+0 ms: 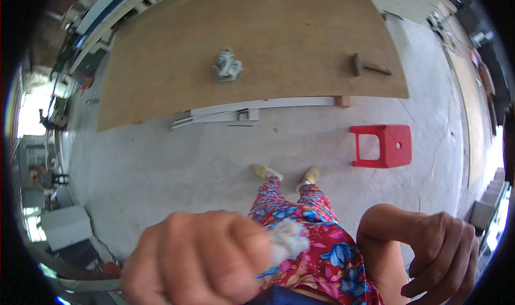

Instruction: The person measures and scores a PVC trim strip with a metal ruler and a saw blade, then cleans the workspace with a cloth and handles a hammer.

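Observation:
In the lower left of the head view my left hand [201,256] is closed in a fist, close to the camera. A bunched piece of white cloth [289,240] sticks out beside its thumb, over the flowered clothing; its other end is hidden behind the fist. On the right, my right hand [442,251] is raised with its wrist bent and its fingers curled down and inward. Nothing shows in its fingers, and its palm is turned away.
Ahead is a large brown board [279,37] bearing a crumpled grey-white cloth bundle [227,66] and a hammer [367,65]. Pale strips [268,104] lie along its near edge. A red plastic stool [394,145] stands on the concrete floor [177,171] at right. Machinery lines the left side.

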